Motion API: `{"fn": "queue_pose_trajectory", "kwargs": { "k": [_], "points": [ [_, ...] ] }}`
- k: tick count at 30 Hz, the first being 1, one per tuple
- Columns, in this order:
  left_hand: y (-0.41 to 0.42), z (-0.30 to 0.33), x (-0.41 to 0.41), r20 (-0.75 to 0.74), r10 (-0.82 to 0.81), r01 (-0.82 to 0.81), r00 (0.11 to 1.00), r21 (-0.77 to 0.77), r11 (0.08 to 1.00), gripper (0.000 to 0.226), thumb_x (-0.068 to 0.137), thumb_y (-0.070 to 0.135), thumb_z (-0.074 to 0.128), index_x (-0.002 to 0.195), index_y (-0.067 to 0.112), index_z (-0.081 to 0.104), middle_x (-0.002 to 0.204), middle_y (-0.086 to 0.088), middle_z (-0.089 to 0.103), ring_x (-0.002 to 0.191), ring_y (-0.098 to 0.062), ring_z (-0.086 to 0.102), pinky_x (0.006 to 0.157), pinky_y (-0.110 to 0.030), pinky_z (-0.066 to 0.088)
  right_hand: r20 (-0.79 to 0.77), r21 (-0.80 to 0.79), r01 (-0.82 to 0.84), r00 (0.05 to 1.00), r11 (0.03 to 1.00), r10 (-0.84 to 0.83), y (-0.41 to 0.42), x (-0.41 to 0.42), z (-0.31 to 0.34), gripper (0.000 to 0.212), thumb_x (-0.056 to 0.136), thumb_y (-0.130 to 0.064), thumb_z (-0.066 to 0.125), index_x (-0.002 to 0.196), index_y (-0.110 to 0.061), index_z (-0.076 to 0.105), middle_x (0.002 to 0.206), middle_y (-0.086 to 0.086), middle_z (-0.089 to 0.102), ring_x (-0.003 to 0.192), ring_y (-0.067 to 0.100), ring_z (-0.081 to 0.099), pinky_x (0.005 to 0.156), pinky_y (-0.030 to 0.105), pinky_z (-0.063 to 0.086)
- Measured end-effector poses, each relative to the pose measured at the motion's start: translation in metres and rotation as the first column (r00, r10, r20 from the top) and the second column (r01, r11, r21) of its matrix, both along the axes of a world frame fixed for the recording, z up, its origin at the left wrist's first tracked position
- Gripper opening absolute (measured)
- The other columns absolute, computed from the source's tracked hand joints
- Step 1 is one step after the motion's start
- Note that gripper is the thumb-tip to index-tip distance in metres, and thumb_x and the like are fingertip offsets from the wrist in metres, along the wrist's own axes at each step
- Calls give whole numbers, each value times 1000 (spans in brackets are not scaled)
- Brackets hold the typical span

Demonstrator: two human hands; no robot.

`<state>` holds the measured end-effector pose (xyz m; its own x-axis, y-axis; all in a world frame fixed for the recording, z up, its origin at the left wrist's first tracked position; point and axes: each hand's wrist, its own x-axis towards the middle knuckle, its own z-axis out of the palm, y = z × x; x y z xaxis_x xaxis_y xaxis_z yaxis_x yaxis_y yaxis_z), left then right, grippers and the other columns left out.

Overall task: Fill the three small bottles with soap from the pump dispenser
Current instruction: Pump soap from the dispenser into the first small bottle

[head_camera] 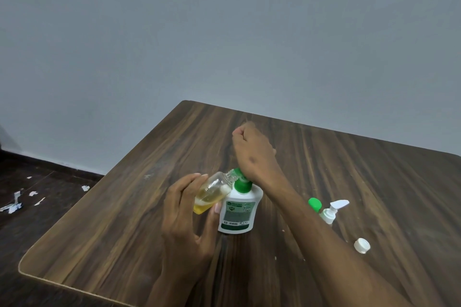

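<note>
A white soap dispenser (pixel 238 212) with a green pump head (pixel 241 182) stands in the middle of the wooden table (pixel 349 169). My left hand (pixel 185 217) grips a small clear bottle (pixel 212 192), tilted, part full of yellow soap, its open neck at the pump's spout. My right hand (pixel 252 152) is curled into a fist, and its heel presses on the pump head. To the right stand a small bottle with a green cap (pixel 314 204) and a small bottle with a white pump top (pixel 333 209). A loose white cap (pixel 361 245) lies near them.
The table's left edge and rounded front corner (pixel 25 264) are close by. Paper scraps (pixel 15 204) litter the dark floor on the left. A grey wall rises behind the table.
</note>
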<state>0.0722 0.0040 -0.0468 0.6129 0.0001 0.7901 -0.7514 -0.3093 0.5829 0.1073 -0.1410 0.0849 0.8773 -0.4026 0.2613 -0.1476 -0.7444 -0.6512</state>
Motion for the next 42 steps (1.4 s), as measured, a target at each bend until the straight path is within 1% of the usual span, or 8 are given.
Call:
{"fn": "queue_pose_trajectory", "kwargs": {
  "k": [3, 6, 9, 12, 17, 28, 38, 42],
  "points": [
    [0, 0, 0, 3, 4, -4, 1000, 9, 1000, 42, 95, 22, 66, 130, -1, 69, 133, -12, 65, 130, -20, 61, 110, -19, 42, -55, -4, 9, 998, 1000, -9, 0, 2, 0, 26, 98, -18, 37, 97, -7, 61, 94, 5, 67, 73, 11, 52, 88, 43, 32],
    [1, 0, 0, 2, -7, 7, 1000, 1, 1000, 42, 96, 23, 66, 130, 0, 69, 132, -12, 65, 130, -18, 60, 110, -18, 42, 1, -37, -21, 1000, 999, 21, -2, 6, -2, 19, 98, -21, 36, 97, -20, 55, 97, -3, 62, 85, 10, 55, 89, 41, 28],
    [1, 0, 0, -2, -9, 9, 1000, 11, 1000, 43, 96, 24, 66, 131, 0, 69, 133, -12, 65, 131, -15, 59, 109, -14, 41, -86, -50, -45, 995, 998, 40, -3, 8, -6, 19, 99, -28, 34, 97, -21, 51, 97, -3, 59, 83, 11, 52, 95, 48, 36],
    [1, 0, 0, 5, -12, 12, 1000, -1, 1000, 42, 96, 23, 66, 131, 1, 69, 132, -11, 65, 131, -14, 58, 110, -16, 41, -24, -66, -52, 998, 996, 51, -3, 8, -4, 18, 99, -26, 35, 98, -20, 52, 100, -2, 60, 90, 14, 54, 88, 42, 30],
    [1, -1, 1, 8, -11, 11, 1000, 7, 1000, 42, 96, 23, 66, 133, 4, 68, 133, -11, 64, 132, -14, 58, 110, -18, 42, -66, -43, -31, 997, 999, 28, -4, 7, -5, 20, 99, -24, 36, 93, -15, 53, 96, 5, 65, 77, 9, 52, 87, 43, 29],
    [1, 0, 1, 3, -23, 23, 1000, 6, 1000, 43, 96, 26, 65, 135, 8, 65, 134, -10, 64, 133, -9, 56, 110, -14, 40, 6, -44, -48, 999, 998, 48, -4, 9, -7, 17, 98, -25, 35, 93, -22, 51, 97, -2, 61, 88, 11, 54, 91, 41, 29],
    [1, -2, 2, 7, -5, 4, 1000, 16, 1000, 44, 95, 25, 66, 133, 3, 68, 133, -10, 65, 132, -11, 57, 111, -19, 43, -97, -34, -12, 995, 999, 8, -5, 9, -6, 17, 98, -28, 34, 97, -21, 50, 95, -2, 60, 80, 10, 50, 91, 47, 32],
    [2, -2, 2, 6, -3, 3, 1000, 13, 1000, 45, 95, 25, 66, 133, 1, 68, 133, -11, 65, 132, -10, 57, 110, -16, 41, -21, -78, -6, 1000, 997, 5, -4, 11, -7, 19, 96, -30, 34, 98, -21, 50, 100, -3, 58, 86, 12, 52, 90, 47, 32]
  ]
}}
